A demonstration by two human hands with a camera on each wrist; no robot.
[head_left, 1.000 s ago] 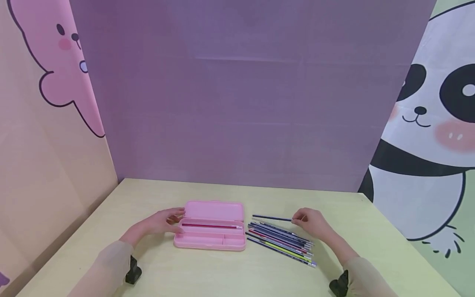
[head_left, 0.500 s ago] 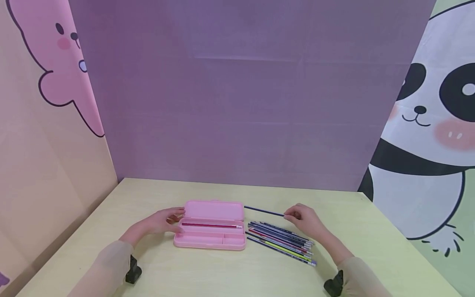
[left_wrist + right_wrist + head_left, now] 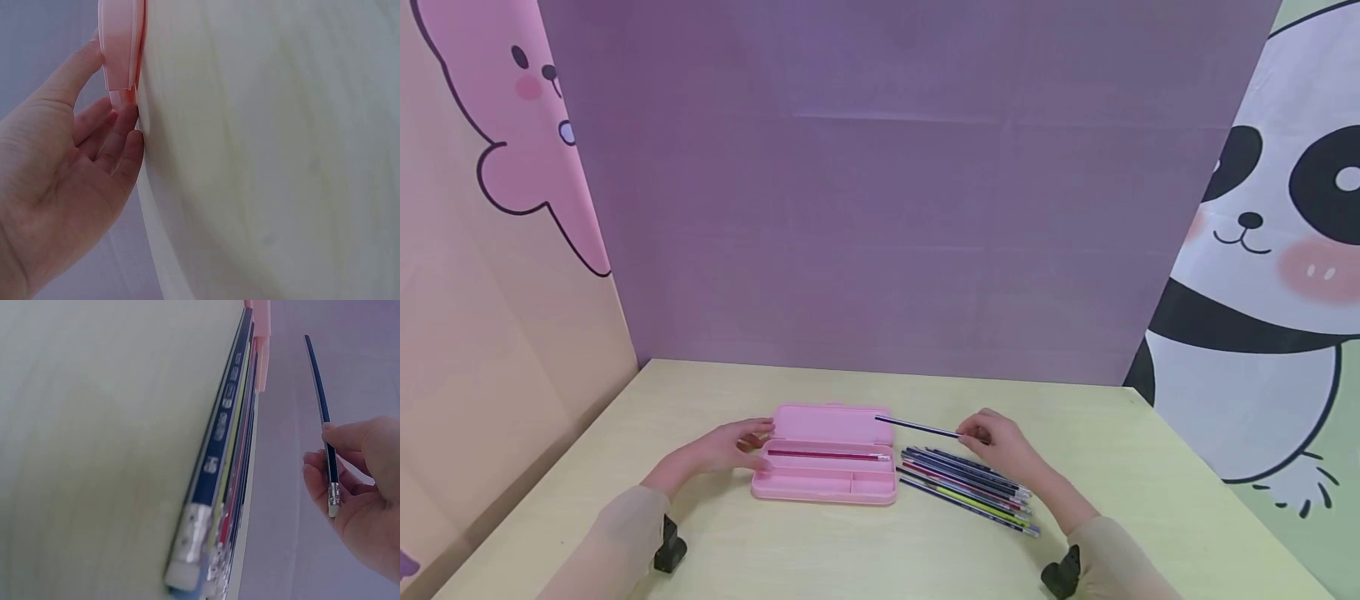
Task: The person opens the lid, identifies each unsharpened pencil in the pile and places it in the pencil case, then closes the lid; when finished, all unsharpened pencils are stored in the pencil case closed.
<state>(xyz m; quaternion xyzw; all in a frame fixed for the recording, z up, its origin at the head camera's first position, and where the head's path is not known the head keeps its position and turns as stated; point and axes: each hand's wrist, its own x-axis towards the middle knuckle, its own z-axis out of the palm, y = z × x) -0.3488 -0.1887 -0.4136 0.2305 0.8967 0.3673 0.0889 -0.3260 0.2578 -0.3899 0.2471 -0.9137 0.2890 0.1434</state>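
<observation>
Nearest on the pale wood-grain surface (image 3: 820, 546): fanned pile of pencils (image 3: 966, 483) between right forearm and case, one navy pencil (image 3: 220, 428) lettered "HB", remaining print too blurred to read. Just left of the pile, open pink case (image 3: 801, 483) with a red pencil (image 3: 827, 456) in its rear compartment, left grip (image 3: 733, 446) touching its left end, fingers loosely parted; right grip (image 3: 996, 437) pinches a dark pencil (image 3: 917, 427) near the eraser, tip overlapping the lid (image 3: 831, 423) in head view. Beyond, creased purple backdrop (image 3: 880, 208), flanked by pink cartoon animal (image 3: 512, 108) and panda (image 3: 1247, 283).
</observation>
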